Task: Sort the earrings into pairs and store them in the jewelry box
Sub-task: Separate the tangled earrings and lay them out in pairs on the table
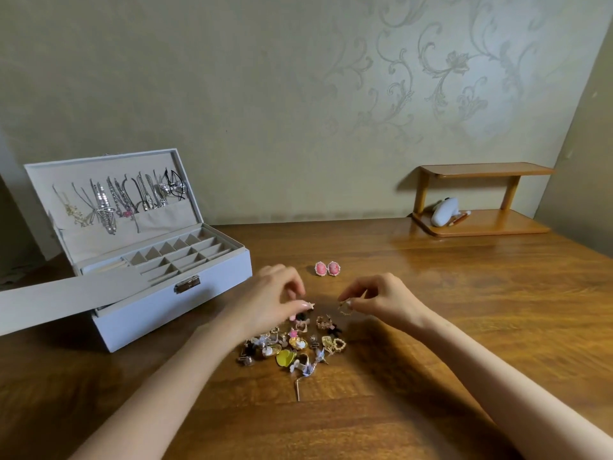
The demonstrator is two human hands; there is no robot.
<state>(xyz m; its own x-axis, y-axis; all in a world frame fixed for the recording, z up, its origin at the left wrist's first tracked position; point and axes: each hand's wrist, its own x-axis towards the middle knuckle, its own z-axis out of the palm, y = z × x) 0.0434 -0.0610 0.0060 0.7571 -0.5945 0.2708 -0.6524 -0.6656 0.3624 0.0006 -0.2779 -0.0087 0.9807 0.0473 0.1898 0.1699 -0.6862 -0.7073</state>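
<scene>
A pile of mixed earrings (292,343) lies on the wooden table in front of me. Two pink oval earrings (326,269) sit side by side beyond the pile. My right hand (381,298) pinches a small gold earring (345,307) just above the pile's far right edge. My left hand (275,293) hovers over the pile's far left edge, thumb and fingers curled together around something small that I cannot make out. The white jewelry box (166,293) stands open at the left, with its divided tray (179,257) showing bare compartments.
Necklaces hang inside the box lid (109,200). A pulled-out drawer (49,300) sticks out from the box toward the left. A small wooden shelf (481,200) at the back right holds a white object (444,212). The wall runs behind the table.
</scene>
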